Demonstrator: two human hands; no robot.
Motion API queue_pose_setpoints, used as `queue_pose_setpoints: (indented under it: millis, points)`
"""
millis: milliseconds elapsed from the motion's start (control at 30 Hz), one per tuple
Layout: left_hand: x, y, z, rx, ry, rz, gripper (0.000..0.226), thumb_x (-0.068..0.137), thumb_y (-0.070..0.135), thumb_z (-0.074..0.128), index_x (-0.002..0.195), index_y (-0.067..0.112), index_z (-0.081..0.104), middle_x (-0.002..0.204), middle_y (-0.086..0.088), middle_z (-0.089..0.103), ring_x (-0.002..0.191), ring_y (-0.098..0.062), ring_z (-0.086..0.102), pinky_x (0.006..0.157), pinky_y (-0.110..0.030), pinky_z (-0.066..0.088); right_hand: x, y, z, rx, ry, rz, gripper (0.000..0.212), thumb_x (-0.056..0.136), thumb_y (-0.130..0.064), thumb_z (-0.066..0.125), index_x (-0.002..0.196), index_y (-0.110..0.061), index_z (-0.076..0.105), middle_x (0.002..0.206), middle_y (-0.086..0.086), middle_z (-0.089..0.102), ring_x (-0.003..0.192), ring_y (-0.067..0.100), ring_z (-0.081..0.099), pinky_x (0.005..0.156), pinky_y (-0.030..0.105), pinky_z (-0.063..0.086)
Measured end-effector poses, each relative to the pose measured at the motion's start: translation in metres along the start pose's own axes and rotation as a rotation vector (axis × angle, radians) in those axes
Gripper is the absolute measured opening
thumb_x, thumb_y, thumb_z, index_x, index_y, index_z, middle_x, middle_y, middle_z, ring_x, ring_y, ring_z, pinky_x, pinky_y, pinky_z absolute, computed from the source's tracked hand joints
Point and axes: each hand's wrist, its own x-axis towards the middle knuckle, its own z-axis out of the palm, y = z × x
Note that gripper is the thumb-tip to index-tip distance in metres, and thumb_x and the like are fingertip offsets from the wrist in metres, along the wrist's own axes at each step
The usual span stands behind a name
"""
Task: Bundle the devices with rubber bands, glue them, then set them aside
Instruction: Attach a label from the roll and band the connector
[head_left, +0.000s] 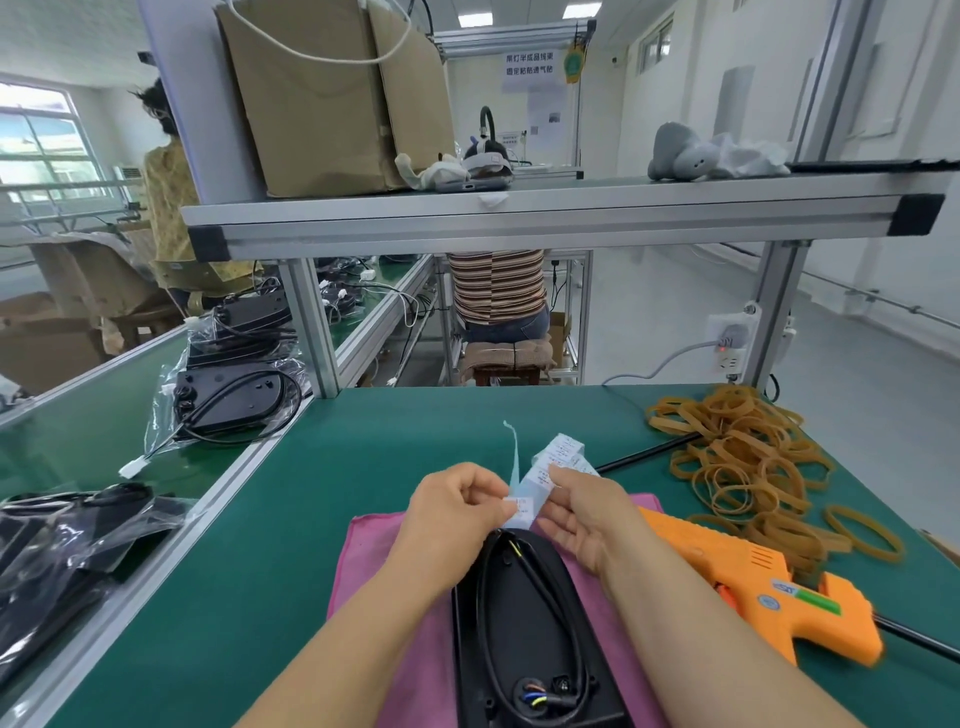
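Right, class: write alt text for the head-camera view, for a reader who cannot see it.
A left hand and right hand pinch a strip of white labels above a black device on a pink cloth. An orange glue gun and rubber bands lie to the right on the green bench.

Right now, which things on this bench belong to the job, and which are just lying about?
In the job: black device on the pink cloth; pile of rubber bands; orange glue gun; label strip pinched by the left hand and right hand.
Lying about: cardboard box, grey plush toy, both on the upper shelf.
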Motion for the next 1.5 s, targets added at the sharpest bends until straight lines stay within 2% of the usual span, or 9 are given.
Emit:
queue_pose_setpoints:
  millis: [100,233,400,667,967,1233,1333,1400,1500]
  points:
    - [-0.018,-0.001,-0.005,-0.025,-0.062,-0.081,0.031,0.076,0.013,0.082,0.099,0.024,0.065,0.074,-0.005,0.074,0.065,-0.015,0.062,0.068,-0.032,0.049,-0.008,0.007,-0.002,-0.073,-0.028,-0.025,0.013,0.096,-0.007,0.052,0.1,-0.014,0.062,0.08,0.002,0.071,0.071,0.012,0.066,0.061,0.025,0.049]
    - [-0.036,-0.003,-0.006,0.088,-0.106,-0.121,0.032,0.078,0.012,0.079,0.103,0.024,0.063,0.07,0.001,0.072,0.064,-0.01,0.06,0.07,-0.027,0.047,-0.022,0.014,-0.004,-0.21,-0.108,-0.082,0.018,0.087,0.007,0.055,0.078,-0.007,0.061,0.063,0.01,0.064,0.046,0.015,0.06,0.043,0.021,0.048]
    - [-0.048,-0.001,-0.002,0.301,-0.074,-0.084,0.035,0.079,0.014,0.075,0.101,0.035,0.057,0.073,0.006,0.072,0.058,0.003,0.058,0.055,-0.014,0.041,-0.034,0.023,-0.008,-0.419,-0.123,-0.156,0.015,0.085,-0.002,0.07,0.096,-0.012,0.065,0.096,0.013,0.073,0.089,0.026,0.07,0.086,0.041,0.058]
    - [-0.06,0.005,0.009,0.524,0.004,-0.047,0.036,0.078,0.017,0.066,0.103,0.038,0.052,0.083,0.01,0.07,0.085,-0.013,0.066,0.079,-0.034,0.054,-0.04,0.034,-0.012,-0.416,-0.151,-0.168,0.007,0.092,-0.013,0.067,0.098,-0.009,0.068,0.097,0.014,0.075,0.087,0.027,0.07,0.09,0.045,0.057]
    - [-0.059,0.002,0.015,0.772,0.013,-0.001,0.041,0.085,0.028,0.061,0.124,0.037,0.051,0.106,0.011,0.069,0.103,-0.013,0.063,0.075,-0.027,0.049,-0.041,0.036,-0.014,-0.516,-0.153,-0.226,0.008,0.091,-0.017,0.066,0.096,-0.023,0.069,0.092,-0.002,0.075,0.089,0.016,0.072,0.082,0.033,0.059]
    - [-0.05,-0.023,0.002,0.3,-0.001,-0.165,0.046,0.066,0.034,0.088,0.091,0.029,0.049,0.093,0.008,0.057,0.082,-0.012,0.057,0.071,-0.03,0.048,-0.039,0.042,-0.012,-0.503,-0.102,-0.244,0.017,0.087,-0.009,0.068,0.101,-0.018,0.068,0.091,0.001,0.073,0.082,0.017,0.069,0.073,0.029,0.057]
    - [-0.043,-0.032,0.002,0.192,0.127,-0.187,0.024,0.077,0.036,0.077,0.079,0.024,0.056,0.069,0.014,0.059,0.063,-0.006,0.054,0.059,-0.028,0.041,-0.038,0.046,-0.009,-0.469,-0.079,-0.249,0.014,0.087,-0.008,0.066,0.098,-0.017,0.069,0.088,0.002,0.074,0.077,0.017,0.068,0.07,0.029,0.057]
    - [-0.032,-0.033,-0.001,0.203,0.182,-0.188,0.04,0.091,0.04,0.062,0.058,0.022,0.048,0.054,0.014,0.05,0.057,-0.013,0.046,0.058,-0.031,0.036,-0.038,0.048,-0.008,-0.457,-0.074,-0.242,0.012,0.087,-0.009,0.066,0.095,-0.017,0.069,0.086,0.002,0.075,0.077,0.017,0.069,0.07,0.03,0.057]
    - [-0.013,-0.022,-0.005,0.19,0.112,-0.268,0.044,0.098,0.042,0.052,0.063,0.017,0.057,0.071,-0.006,0.062,0.072,-0.026,0.056,0.071,-0.034,0.043,-0.037,0.048,-0.008,-0.448,-0.086,-0.252,0.01,0.09,-0.015,0.06,0.083,-0.012,0.067,0.084,0.003,0.072,0.074,0.019,0.063,0.068,0.032,0.053]
